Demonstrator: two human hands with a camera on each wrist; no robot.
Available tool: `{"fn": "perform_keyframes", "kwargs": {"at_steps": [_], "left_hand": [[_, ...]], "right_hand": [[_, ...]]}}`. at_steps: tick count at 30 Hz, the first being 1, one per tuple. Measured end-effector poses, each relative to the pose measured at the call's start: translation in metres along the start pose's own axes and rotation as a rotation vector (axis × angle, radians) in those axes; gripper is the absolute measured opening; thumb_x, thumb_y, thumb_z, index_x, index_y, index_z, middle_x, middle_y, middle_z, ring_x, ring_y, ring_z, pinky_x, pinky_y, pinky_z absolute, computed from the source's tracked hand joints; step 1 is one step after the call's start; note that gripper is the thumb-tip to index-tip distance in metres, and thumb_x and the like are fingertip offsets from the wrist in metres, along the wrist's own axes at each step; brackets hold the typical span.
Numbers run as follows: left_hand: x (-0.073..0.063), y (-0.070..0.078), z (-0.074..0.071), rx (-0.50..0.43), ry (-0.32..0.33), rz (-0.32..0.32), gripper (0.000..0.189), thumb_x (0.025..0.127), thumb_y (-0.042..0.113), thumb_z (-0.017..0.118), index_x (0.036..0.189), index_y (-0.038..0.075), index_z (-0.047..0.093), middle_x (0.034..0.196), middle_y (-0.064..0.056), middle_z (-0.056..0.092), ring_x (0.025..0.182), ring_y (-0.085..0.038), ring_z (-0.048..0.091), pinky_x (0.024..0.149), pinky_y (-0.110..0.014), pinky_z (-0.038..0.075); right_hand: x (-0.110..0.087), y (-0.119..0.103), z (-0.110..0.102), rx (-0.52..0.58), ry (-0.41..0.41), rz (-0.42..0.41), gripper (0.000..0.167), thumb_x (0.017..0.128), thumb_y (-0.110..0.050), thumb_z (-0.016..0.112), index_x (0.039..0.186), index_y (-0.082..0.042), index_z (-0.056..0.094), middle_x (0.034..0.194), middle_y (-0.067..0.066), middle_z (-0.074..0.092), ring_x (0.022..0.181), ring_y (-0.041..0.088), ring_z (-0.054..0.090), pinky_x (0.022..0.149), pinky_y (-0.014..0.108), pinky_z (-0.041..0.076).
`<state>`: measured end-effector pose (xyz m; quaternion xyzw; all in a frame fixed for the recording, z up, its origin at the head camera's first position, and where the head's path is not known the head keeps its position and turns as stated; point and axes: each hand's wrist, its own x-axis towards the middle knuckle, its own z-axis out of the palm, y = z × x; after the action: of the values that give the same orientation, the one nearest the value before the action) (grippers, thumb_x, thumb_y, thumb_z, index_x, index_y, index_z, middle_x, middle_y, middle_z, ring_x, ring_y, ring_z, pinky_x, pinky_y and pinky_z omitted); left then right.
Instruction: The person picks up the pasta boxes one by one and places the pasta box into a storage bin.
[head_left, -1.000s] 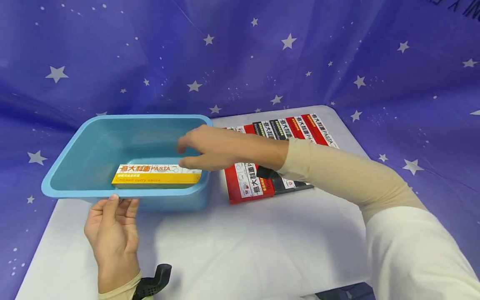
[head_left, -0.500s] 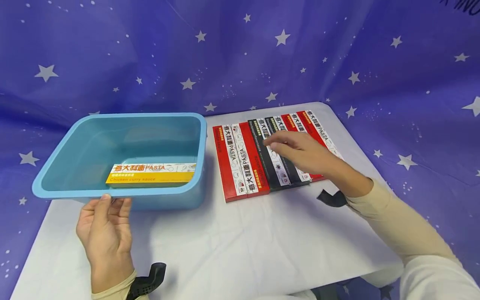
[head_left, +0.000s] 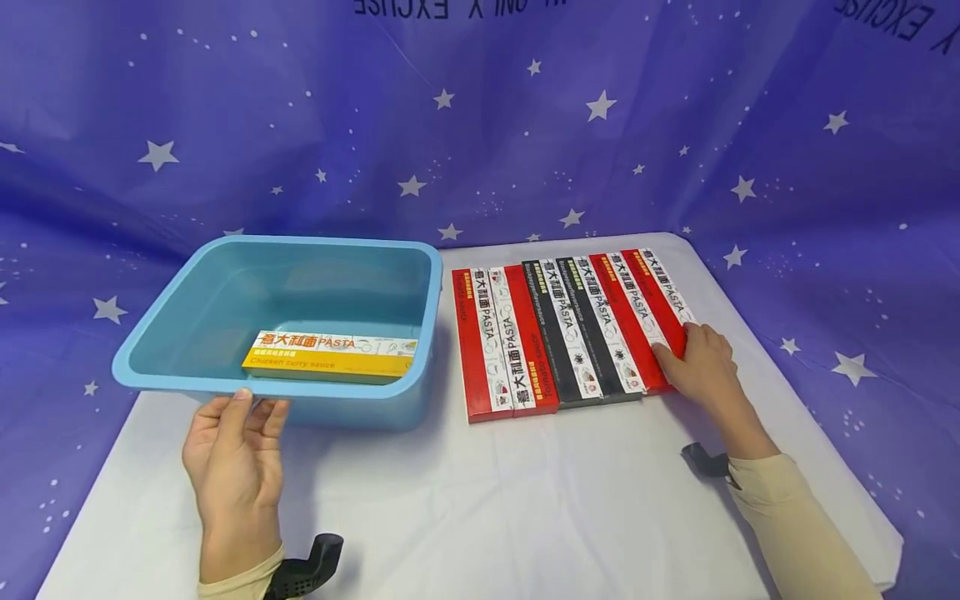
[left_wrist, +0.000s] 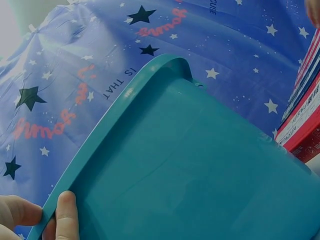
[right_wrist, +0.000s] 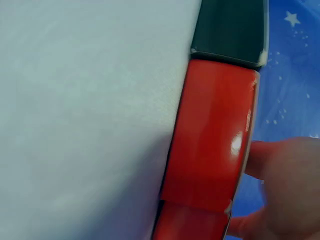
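Note:
In the head view my left hand (head_left: 236,479) pinches the near rim of a light blue plastic tub (head_left: 277,387), thumb on top and fingers underneath. A yellow and white pasta box (head_left: 330,357) marked chicken curry sauce lies inside the tub. On the right, my right hand (head_left: 705,367) grips the near end of the rightmost red pasta box (head_left: 660,287), thumb on its left side and fingers at its right. The right wrist view shows red box ends (right_wrist: 210,135) with fingertips at their top edge.
Left of the gripped box, a row of red and black pasta boxes (head_left: 551,333) lies side by side on the white-covered table (head_left: 525,500). A purple starry cloth (head_left: 480,125) hangs behind and around the table.
My right hand has swung from over the tub across the row to the rightmost red pasta box and closed on its near end. My left hand keeps its hold on the rim.

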<state>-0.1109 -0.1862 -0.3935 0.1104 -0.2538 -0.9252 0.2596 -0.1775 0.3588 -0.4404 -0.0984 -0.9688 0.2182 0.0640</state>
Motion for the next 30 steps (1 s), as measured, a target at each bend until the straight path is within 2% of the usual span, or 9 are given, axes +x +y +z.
{"fn": "perform_keyframes", "kwargs": {"at_steps": [4, 10, 15, 19, 23, 26, 28, 30], "left_hand": [[0.000, -0.001, -0.001, 0.013, -0.012, 0.016, 0.026, 0.086, -0.013, 0.067, 0.101, -0.010, 0.046, 0.090, -0.024, 0.060, 0.064, -0.028, 0.065, 0.060, -0.036, 0.064], [-0.001, 0.003, 0.001, 0.013, -0.030, 0.033, 0.024, 0.086, -0.014, 0.066, 0.099, -0.010, 0.046, 0.087, -0.024, 0.061, 0.064, -0.028, 0.066, 0.061, -0.037, 0.063], [-0.002, 0.005, 0.001, 0.042, -0.036, 0.045, 0.022, 0.087, -0.012, 0.065, 0.099, -0.010, 0.046, 0.087, -0.023, 0.061, 0.065, -0.027, 0.066, 0.062, -0.036, 0.063], [-0.003, 0.004, 0.001, 0.075, -0.056, 0.048, 0.024, 0.088, -0.010, 0.066, 0.101, -0.010, 0.046, 0.092, -0.024, 0.060, 0.067, -0.027, 0.067, 0.065, -0.036, 0.063], [-0.004, 0.002, 0.000, 0.096, -0.071, 0.040, 0.025, 0.088, -0.008, 0.066, 0.103, -0.010, 0.046, 0.094, -0.024, 0.060, 0.069, -0.026, 0.067, 0.067, -0.036, 0.063], [-0.004, 0.000, 0.000, 0.105, -0.065, 0.034, 0.024, 0.088, -0.008, 0.067, 0.100, -0.008, 0.046, 0.090, -0.022, 0.060, 0.067, -0.025, 0.067, 0.065, -0.034, 0.063], [-0.003, 0.000, 0.001, 0.107, -0.060, 0.033, 0.023, 0.089, -0.008, 0.066, 0.098, -0.006, 0.046, 0.087, -0.021, 0.060, 0.066, -0.025, 0.066, 0.063, -0.033, 0.063], [-0.003, 0.000, 0.001, 0.109, -0.046, 0.032, 0.023, 0.088, -0.007, 0.067, 0.096, -0.005, 0.045, 0.084, -0.019, 0.059, 0.064, -0.024, 0.066, 0.062, -0.032, 0.063]], "right_hand": [[-0.002, 0.019, 0.002, -0.004, -0.082, -0.035, 0.079, 0.098, -0.045, 0.052, 0.147, 0.010, 0.021, 0.145, 0.039, 0.020, 0.128, 0.059, 0.024, 0.099, 0.078, 0.025], [-0.010, 0.029, -0.008, 0.057, -0.091, -0.109, 0.079, 0.096, -0.044, 0.060, 0.147, 0.007, 0.028, 0.142, 0.037, 0.026, 0.127, 0.057, 0.028, 0.100, 0.076, 0.028], [-0.025, 0.039, -0.015, 0.036, -0.118, -0.090, 0.088, 0.087, -0.050, 0.069, 0.146, 0.004, 0.033, 0.136, 0.038, 0.033, 0.123, 0.057, 0.032, 0.095, 0.077, 0.031], [-0.040, 0.052, -0.019, 0.009, -0.149, -0.058, 0.093, 0.082, -0.046, 0.076, 0.148, 0.001, 0.032, 0.133, 0.039, 0.036, 0.119, 0.058, 0.034, 0.088, 0.079, 0.036], [-0.056, 0.068, -0.027, 0.010, -0.151, 0.053, 0.100, 0.079, -0.044, 0.079, 0.151, 0.000, 0.024, 0.136, 0.040, 0.035, 0.118, 0.058, 0.035, 0.083, 0.080, 0.039], [-0.068, 0.080, -0.036, 0.052, -0.114, 0.156, 0.100, 0.080, -0.044, 0.078, 0.151, -0.001, 0.022, 0.136, 0.040, 0.034, 0.116, 0.058, 0.036, 0.081, 0.075, 0.040], [-0.074, 0.087, -0.042, 0.102, -0.061, 0.214, 0.095, 0.082, -0.042, 0.076, 0.151, -0.002, 0.024, 0.135, 0.040, 0.037, 0.113, 0.053, 0.040, 0.078, 0.060, 0.045], [-0.078, 0.091, -0.047, 0.177, -0.002, 0.273, 0.087, 0.083, -0.038, 0.076, 0.151, -0.008, 0.031, 0.132, 0.036, 0.044, 0.101, 0.035, 0.052, 0.073, 0.042, 0.049]]}}
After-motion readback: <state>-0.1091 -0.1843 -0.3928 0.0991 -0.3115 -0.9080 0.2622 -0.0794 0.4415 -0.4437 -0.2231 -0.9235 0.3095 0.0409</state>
